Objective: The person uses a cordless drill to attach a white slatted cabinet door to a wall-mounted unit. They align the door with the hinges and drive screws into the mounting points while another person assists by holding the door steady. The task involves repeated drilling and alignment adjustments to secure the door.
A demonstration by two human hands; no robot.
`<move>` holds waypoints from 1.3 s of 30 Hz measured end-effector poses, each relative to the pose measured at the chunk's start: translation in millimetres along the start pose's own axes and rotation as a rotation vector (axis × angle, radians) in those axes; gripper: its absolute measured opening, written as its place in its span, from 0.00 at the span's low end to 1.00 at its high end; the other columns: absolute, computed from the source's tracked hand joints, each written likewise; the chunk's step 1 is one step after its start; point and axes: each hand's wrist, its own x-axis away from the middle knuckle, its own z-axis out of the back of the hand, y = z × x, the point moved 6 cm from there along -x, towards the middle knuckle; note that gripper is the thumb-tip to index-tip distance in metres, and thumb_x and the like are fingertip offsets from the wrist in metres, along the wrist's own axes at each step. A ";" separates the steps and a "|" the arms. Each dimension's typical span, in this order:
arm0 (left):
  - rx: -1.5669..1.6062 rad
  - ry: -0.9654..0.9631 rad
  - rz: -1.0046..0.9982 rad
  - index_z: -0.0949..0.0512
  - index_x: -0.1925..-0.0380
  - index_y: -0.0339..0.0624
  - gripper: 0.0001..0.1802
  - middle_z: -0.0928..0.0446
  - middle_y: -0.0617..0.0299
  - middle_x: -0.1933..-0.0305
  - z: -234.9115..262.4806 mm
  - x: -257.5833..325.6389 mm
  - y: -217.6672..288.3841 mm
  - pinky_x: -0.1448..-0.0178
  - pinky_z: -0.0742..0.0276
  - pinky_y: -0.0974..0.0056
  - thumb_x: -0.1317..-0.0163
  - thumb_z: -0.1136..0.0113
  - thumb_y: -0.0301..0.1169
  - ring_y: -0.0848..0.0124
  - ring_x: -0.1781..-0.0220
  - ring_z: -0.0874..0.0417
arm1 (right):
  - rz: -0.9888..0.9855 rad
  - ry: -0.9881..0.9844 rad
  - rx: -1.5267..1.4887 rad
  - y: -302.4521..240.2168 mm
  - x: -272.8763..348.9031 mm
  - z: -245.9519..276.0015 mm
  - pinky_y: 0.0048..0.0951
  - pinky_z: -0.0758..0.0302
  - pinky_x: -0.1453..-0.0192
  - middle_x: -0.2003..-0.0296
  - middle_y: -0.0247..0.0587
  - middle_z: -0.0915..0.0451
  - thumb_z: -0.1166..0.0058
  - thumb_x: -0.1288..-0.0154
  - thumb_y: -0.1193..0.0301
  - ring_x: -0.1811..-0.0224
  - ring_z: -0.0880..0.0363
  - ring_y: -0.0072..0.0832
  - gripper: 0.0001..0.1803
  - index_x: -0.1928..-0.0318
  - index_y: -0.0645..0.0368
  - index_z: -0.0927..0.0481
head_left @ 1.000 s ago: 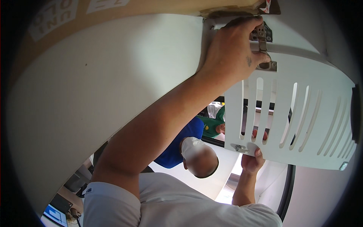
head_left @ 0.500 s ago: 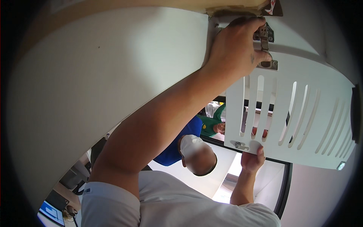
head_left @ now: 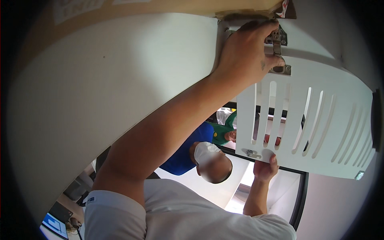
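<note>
My left hand reaches up and pinches a metal cabinet hinge, a finger at its upper plate and the thumb at its lower end. The hinge joins a white surface to a white cabinet door with rows of long slots. My right hand grips the door's lower edge, its thumb on the face turned to me and its other fingers hidden behind. Beside that thumb sits a small metal lock. Part of the hinge is covered by my left hand.
A wide white panel fills the left, along my left forearm. A brown cardboard-like surface runs across the top. Beyond the door are a masked person in blue and another in green. A lit screen shows at lower left.
The view has shifted slightly, and the masked person's head sits a little farther right. Both my hands keep their holds on the hinge and the door.
</note>
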 end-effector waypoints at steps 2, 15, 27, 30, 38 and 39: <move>-0.005 -0.004 -0.013 0.21 0.44 0.34 0.38 0.16 0.48 0.49 -8.1 -0.6 -2.0 0.43 0.17 0.53 0.56 0.16 0.34 0.51 0.48 0.14 | -0.007 0.015 -0.009 2.7 0.9 4.4 0.51 0.40 0.21 0.33 0.47 0.26 0.42 0.27 0.64 0.27 0.33 0.41 0.31 0.27 0.58 0.31; 0.089 -0.149 0.110 0.20 0.44 0.35 0.39 0.15 0.48 0.51 -58.4 -0.7 -43.7 0.45 0.17 0.54 0.58 0.15 0.35 0.52 0.50 0.13 | -0.069 0.235 0.060 -2.5 24.2 1.2 0.51 0.39 0.21 0.31 0.50 0.27 0.42 0.28 0.65 0.27 0.31 0.42 0.34 0.25 0.59 0.34; 0.102 -0.211 0.228 0.20 0.43 0.38 0.40 0.15 0.49 0.52 -66.3 1.5 -53.4 0.45 0.17 0.55 0.58 0.15 0.37 0.53 0.51 0.12 | -0.073 0.261 0.095 -8.2 19.8 -4.6 0.52 0.37 0.22 0.33 0.49 0.27 0.41 0.28 0.64 0.28 0.31 0.41 0.34 0.26 0.58 0.33; 0.101 -0.185 0.226 0.19 0.43 0.38 0.39 0.15 0.49 0.50 -60.0 4.5 -49.4 0.44 0.17 0.56 0.57 0.15 0.36 0.53 0.50 0.12 | -0.069 0.216 0.094 -4.3 21.3 5.9 0.53 0.37 0.22 0.33 0.47 0.27 0.40 0.28 0.64 0.27 0.31 0.42 0.34 0.26 0.59 0.33; 0.133 -0.467 0.221 0.28 0.35 0.33 0.36 0.19 0.45 0.40 -59.2 -16.4 -36.1 0.35 0.19 0.58 0.40 0.24 0.36 0.59 0.39 0.16 | 0.084 0.247 0.111 -7.0 16.4 -11.8 0.57 0.39 0.21 0.33 0.45 0.27 0.35 0.31 0.63 0.29 0.29 0.51 0.38 0.26 0.64 0.34; 0.161 -0.498 0.208 0.30 0.33 0.32 0.38 0.20 0.44 0.37 -65.2 -11.5 -35.0 0.31 0.21 0.56 0.38 0.25 0.37 0.58 0.36 0.18 | 0.099 0.256 0.068 1.2 15.3 -11.5 0.56 0.40 0.21 0.32 0.45 0.27 0.36 0.30 0.62 0.28 0.30 0.51 0.38 0.26 0.64 0.34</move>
